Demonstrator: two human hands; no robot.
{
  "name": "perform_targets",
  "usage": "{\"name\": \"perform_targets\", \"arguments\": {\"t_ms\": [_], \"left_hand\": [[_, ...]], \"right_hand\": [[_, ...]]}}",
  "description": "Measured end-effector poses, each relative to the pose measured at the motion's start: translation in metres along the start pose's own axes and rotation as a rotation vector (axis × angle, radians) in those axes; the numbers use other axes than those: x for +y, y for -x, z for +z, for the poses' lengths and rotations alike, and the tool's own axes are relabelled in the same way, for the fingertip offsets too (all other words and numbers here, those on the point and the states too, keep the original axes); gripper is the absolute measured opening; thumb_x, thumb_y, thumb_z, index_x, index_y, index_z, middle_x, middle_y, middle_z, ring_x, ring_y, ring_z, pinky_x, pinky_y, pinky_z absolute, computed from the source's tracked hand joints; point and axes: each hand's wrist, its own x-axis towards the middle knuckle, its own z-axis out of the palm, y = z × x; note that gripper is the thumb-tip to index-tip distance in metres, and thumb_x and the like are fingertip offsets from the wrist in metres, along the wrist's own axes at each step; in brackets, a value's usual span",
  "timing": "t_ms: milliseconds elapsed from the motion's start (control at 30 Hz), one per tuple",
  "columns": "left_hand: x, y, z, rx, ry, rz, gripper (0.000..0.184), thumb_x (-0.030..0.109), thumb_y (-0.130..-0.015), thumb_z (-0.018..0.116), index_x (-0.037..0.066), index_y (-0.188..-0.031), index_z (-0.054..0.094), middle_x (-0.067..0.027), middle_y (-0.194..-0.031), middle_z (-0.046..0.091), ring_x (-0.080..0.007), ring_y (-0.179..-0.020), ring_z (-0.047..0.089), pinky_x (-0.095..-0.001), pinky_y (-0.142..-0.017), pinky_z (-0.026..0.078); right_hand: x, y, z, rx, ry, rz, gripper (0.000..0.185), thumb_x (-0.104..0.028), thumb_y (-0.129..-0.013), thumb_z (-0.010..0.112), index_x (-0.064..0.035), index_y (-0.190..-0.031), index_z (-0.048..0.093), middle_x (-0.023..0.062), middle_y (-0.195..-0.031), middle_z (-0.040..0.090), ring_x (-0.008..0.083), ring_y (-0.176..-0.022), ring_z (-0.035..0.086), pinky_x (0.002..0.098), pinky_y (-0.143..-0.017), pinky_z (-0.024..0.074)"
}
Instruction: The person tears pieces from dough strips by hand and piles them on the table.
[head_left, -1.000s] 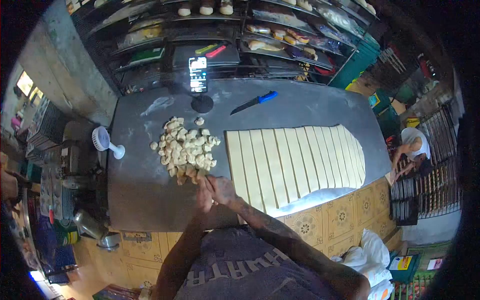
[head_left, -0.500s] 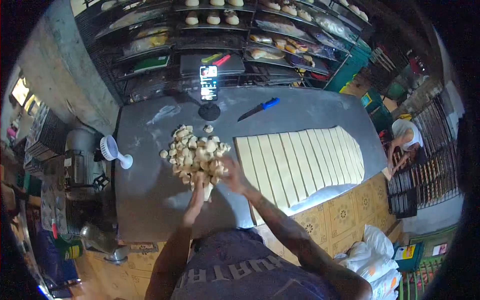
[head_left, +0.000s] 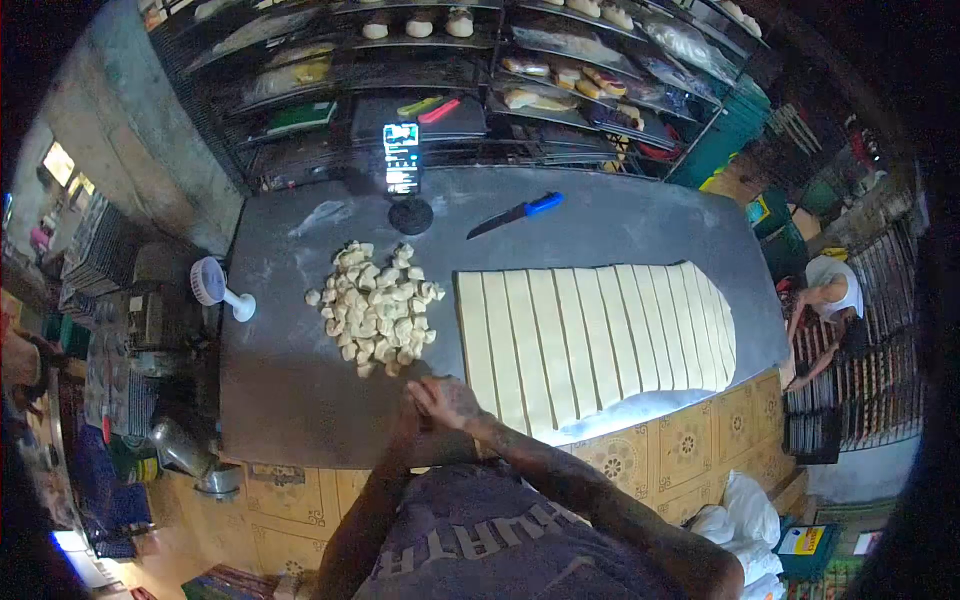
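My right hand [head_left: 447, 402] is at the near side of the table, its fingers drawn together against my left hand [head_left: 409, 414]. Shadow covers my left hand, so its fingers are hard to make out. Whether anything is between the hands is hidden. Just beyond them lies a loose heap of small dough pieces [head_left: 375, 305]. To the right of my hands is a flat sheet of pale dough [head_left: 590, 345], cut into several long strips.
A blue-handled knife [head_left: 515, 215] and a lit phone on a round stand [head_left: 402, 160] lie toward the table's far side. A small white fan [head_left: 222, 288] stands at left. Beyond are bread racks [head_left: 430, 60]. Another person [head_left: 830, 290] bends at the right.
Both hands have drawn back from the dough heap toward my body and come together. The dough pieces they were touching now lie spread in the heap. The view has shifted slightly.
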Motion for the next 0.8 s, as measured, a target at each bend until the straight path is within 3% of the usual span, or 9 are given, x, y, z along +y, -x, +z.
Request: {"name": "perform_targets", "arguments": {"t_ms": [33, 167, 200, 300, 467, 567, 733, 767, 800], "left_hand": [[-0.002, -0.004, -0.002, 0.008, 0.079, -0.098, 0.064, 0.064, -0.098, 0.036, 0.008, -0.124, 0.052, -0.0143, -0.093, 0.063, -0.0213, -0.062, 0.060, -0.0354, -0.049, 0.051], [0.006, -0.019, -0.016, 0.033, 0.404, -0.483, 0.067, 0.068, -0.096, 0.038, 0.008, -0.120, 0.056, -0.0115, -0.087, 0.064, -0.0209, -0.051, 0.057, -0.0368, -0.047, 0.050], [0.012, -0.025, -0.019, 0.024, 0.405, -0.474, 0.067, 0.068, -0.096, 0.038, 0.008, -0.120, 0.056, -0.0115, -0.087, 0.064, -0.0209, -0.051, 0.057, -0.0368, -0.047, 0.050], [0.085, -0.026, -0.034, 0.279, 0.585, -0.666, 0.063, 0.065, -0.097, 0.039, 0.008, -0.116, 0.057, -0.0108, -0.084, 0.066, -0.0201, -0.059, 0.063, -0.0397, -0.052, 0.053], [0.001, -0.031, -0.039, 0.063, 0.829, -0.459, 0.054, 0.053, -0.102, 0.036, 0.002, -0.107, 0.054, -0.0070, -0.066, 0.056, -0.0186, -0.047, 0.050, -0.0359, -0.043, 0.046], [-0.013, -0.022, -0.048, 0.138, -0.512, 0.168, 0.052, 0.052, -0.103, 0.032, 0.005, -0.107, 0.054, -0.0049, -0.064, 0.053, -0.0171, -0.048, 0.051, -0.0355, -0.042, 0.044], [0.044, 0.014, -0.073, 0.074, -0.407, 0.297, 0.041, 0.044, -0.102, 0.043, 0.006, -0.109, 0.055, -0.0043, -0.065, 0.056, -0.0181, -0.053, 0.058, -0.0336, -0.047, 0.046], [0.038, 0.014, -0.084, -0.018, -0.050, 0.091, 0.052, 0.054, -0.099, 0.038, 0.006, -0.112, 0.054, -0.0072, -0.072, 0.060, -0.0184, -0.056, 0.058, -0.0327, -0.049, 0.047], [0.037, 0.008, -0.092, -0.104, 0.311, -0.106, 0.063, 0.064, -0.097, 0.033, 0.007, -0.115, 0.054, -0.0101, -0.080, 0.063, -0.0187, -0.060, 0.059, -0.0319, -0.052, 0.047]], "right_hand": [[0.008, -0.002, 0.010, 0.081, 0.093, -0.120, 0.039, -0.028, -0.095, 0.056, 0.0040, -0.117, 0.059, 0.0222, -0.082, 0.067, 0.0360, -0.083, 0.069, 0.0438, -0.072, 0.0543], [0.018, -0.023, 0.024, 0.113, 0.222, -0.107, 0.039, -0.035, -0.096, 0.053, -0.0002, -0.114, 0.060, 0.0222, -0.082, 0.068, 0.0396, -0.079, 0.067, 0.0469, -0.072, 0.0546], [0.015, -0.031, 0.021, 0.120, 0.229, -0.101, 0.039, -0.035, -0.096, 0.053, -0.0002, -0.114, 0.060, 0.0222, -0.082, 0.068, 0.0396, -0.079, 0.067, 0.0469, -0.072, 0.0546], [-0.031, -0.042, -0.016, 0.286, 0.033, 0.049, 0.036, -0.038, -0.098, 0.048, -0.0056, -0.099, 0.064, 0.0210, -0.081, 0.066, 0.0400, -0.075, 0.066, 0.0485, -0.068, 0.0533], [-0.031, -0.066, 0.010, 0.359, -0.059, 0.084, 0.031, -0.035, -0.095, 0.056, -0.0071, -0.108, 0.062, 0.0209, -0.087, 0.068, 0.0437, -0.081, 0.065, 0.0478, -0.072, 0.0531], [-0.011, -0.073, 0.020, 0.266, -0.084, 0.127, 0.032, -0.034, -0.093, 0.060, -0.0060, -0.108, 0.060, 0.0202, -0.097, 0.068, 0.0447, -0.090, 0.064, 0.0483, -0.075, 0.0520], [0.047, -0.091, -0.012, 0.688, 0.150, -0.592, 0.051, -0.023, -0.084, 0.075, -0.0040, -0.127, 0.056, 0.0158, -0.121, 0.057, 0.0395, -0.111, 0.055, 0.0477, -0.085, 0.0484], [0.032, -0.081, -0.013, 0.684, 0.141, -0.598, 0.051, -0.023, -0.084, 0.075, -0.0040, -0.127, 0.056, 0.0158, -0.121, 0.057, 0.0395, -0.111, 0.055, 0.0477, -0.085, 0.0484], [0.003, -0.062, -0.022, 0.587, -0.140, -0.524, 0.051, -0.021, -0.085, 0.075, -0.0043, -0.129, 0.055, 0.0154, -0.117, 0.058, 0.0358, -0.110, 0.056, 0.0460, -0.085, 0.0488]]}}
